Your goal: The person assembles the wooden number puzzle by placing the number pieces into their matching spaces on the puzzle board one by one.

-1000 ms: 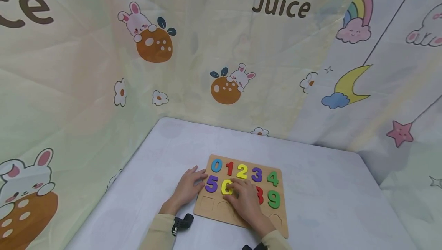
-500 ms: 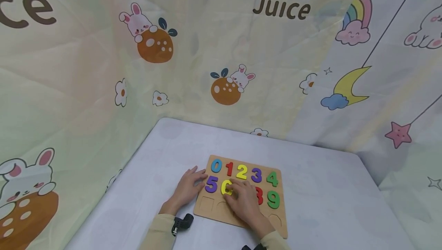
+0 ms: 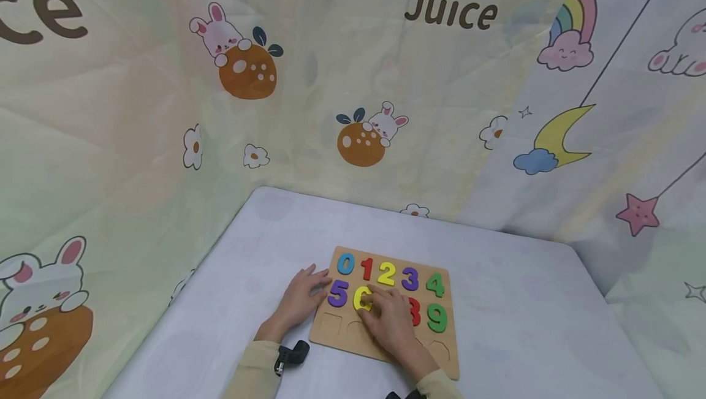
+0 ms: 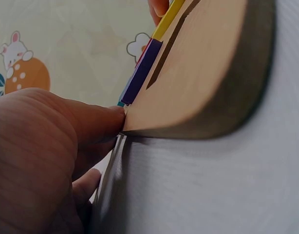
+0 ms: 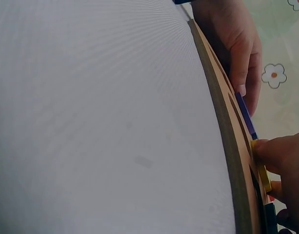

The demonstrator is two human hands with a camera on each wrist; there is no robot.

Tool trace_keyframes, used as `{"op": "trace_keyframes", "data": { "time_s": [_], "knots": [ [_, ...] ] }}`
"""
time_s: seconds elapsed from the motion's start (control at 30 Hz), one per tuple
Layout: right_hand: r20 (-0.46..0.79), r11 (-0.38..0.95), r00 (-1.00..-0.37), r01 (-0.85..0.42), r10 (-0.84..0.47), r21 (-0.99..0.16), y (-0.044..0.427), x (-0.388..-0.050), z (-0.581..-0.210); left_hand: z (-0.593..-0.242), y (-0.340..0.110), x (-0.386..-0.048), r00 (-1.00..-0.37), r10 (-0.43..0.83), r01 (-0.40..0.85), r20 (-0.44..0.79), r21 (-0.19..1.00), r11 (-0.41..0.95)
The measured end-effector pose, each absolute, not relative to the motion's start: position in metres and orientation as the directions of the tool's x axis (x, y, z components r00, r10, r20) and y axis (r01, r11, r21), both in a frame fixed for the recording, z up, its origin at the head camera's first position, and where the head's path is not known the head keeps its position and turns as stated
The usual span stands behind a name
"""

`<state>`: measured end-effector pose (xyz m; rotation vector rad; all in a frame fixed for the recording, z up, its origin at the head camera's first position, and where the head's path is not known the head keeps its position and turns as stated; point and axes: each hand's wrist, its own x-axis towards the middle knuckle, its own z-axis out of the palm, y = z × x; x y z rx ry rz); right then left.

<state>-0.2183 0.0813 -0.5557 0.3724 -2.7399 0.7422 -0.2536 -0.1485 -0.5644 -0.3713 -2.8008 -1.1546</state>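
Observation:
A wooden number board (image 3: 344,339) lies on the table. My right hand (image 3: 393,322) reaches across it, thumb and fingertips pinching the yellow number 6 (image 3: 357,300). In the right wrist view the yellow piece (image 5: 264,178) shows between thumb and finger, at its place in the board. My left hand (image 3: 300,298) rests against the board's left edge, fingers relaxed; the left wrist view shows its thumb (image 4: 103,119) touching the edge beside the purple 5 (image 4: 142,73). A red 8 (image 3: 416,312) is partly covered by my right hand, which hides the spot left of it.
The top row holds a blue 0 (image 3: 340,263), red 1 (image 3: 368,269), yellow 2 (image 3: 388,274), purple 3 (image 3: 410,279) and green 4 (image 3: 436,285). A green 9 (image 3: 438,323) sits at right. Shallow recesses line the bottom row. Patterned curtains (image 3: 309,68) surround the white table (image 3: 524,313).

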Motion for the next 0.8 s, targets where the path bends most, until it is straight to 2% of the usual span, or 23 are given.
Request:
{"op": "trace_keyframes", "data": {
  "time_s": [0.47, 0.8],
  "knots": [
    [0.33, 0.814, -0.923, -0.341, -0.196, -0.47, 0.087, -0.215, -0.557, -0.566, -0.147, -0.252, -0.973, 0.177, 0.229, 0.148, 0.701, 0.675],
    [0.272, 0.783, -0.933, -0.348, -0.235, -0.516, 0.102, -0.204, -0.547, -0.564, -0.148, -0.252, -0.974, 0.174, 0.226, 0.145, 0.705, 0.672]
  ]
}}
